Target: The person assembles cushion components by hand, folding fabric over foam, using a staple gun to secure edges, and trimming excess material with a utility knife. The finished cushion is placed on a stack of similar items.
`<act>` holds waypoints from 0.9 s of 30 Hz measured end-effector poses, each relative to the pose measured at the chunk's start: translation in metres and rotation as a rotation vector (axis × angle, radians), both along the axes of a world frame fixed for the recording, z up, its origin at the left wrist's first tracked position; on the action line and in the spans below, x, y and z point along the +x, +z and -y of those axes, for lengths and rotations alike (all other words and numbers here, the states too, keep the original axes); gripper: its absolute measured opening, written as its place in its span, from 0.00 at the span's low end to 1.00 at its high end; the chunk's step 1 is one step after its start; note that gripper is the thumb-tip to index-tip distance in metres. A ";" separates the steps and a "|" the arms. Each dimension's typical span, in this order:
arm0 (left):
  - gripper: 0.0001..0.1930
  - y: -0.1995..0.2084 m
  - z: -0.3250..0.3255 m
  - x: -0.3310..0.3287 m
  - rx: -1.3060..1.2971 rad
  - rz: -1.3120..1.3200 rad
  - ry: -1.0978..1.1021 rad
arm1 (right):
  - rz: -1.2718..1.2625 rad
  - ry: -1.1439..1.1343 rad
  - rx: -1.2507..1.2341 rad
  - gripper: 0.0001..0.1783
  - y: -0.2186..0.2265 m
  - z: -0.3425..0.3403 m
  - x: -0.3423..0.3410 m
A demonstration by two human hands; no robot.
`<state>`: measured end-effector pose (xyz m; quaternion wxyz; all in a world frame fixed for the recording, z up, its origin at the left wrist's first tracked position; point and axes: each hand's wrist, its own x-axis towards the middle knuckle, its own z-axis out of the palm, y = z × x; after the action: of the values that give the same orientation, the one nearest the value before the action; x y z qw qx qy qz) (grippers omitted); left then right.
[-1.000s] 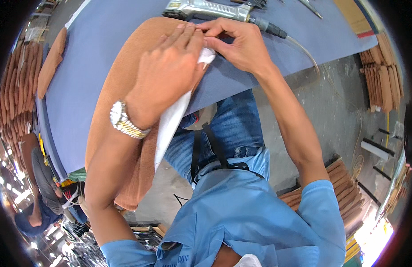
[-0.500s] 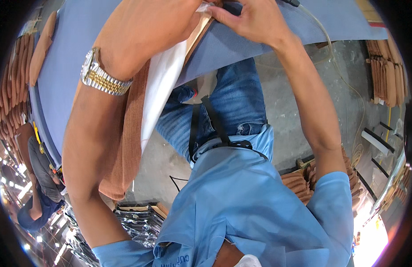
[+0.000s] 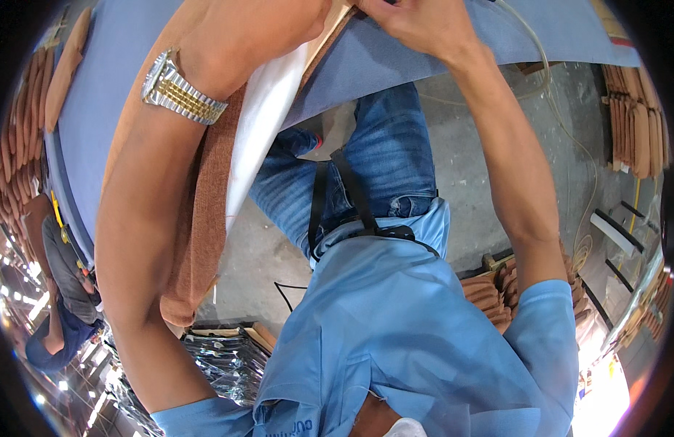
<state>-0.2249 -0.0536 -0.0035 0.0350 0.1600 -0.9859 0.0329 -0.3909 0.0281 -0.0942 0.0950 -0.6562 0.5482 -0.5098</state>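
Note:
A brown upholstered piece [image 3: 206,204] lies under my left forearm and hangs over the table's near edge. White lining cloth [image 3: 263,113] runs along its side, with a pale wooden strip [image 3: 324,42] next to it. My left hand [image 3: 268,29], a metal watch [image 3: 180,91] on its wrist, is bent over the strip's far end; its fingertips are hidden at the upper edge. Close beside it, my right hand [image 3: 424,28] has its fingers curled and its thumb towards the strip. What the right fingers hold is cut off by the picture's edge.
Blue-grey cloth covers the worktable [image 3: 512,40]. A thin hose [image 3: 563,120] trails from it to the floor. Brown padded pieces stand in stacks at left [image 3: 20,116] and right [image 3: 636,124]. Plastic-wrapped pieces [image 3: 224,360] lie behind me; another person [image 3: 60,320] is at far left.
Both hands have shifted slightly up and away from me, taking their fingertips out of the picture. The watch wrist has moved up and right.

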 end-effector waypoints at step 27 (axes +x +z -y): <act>0.09 -0.039 0.011 0.010 0.146 -0.327 0.031 | 0.225 -0.141 0.159 0.07 -0.006 -0.008 0.015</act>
<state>-0.2145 -0.0643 -0.0427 0.1828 0.1803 -0.9643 -0.0647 -0.3762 0.0360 -0.1006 0.1716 -0.5450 0.6175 -0.5406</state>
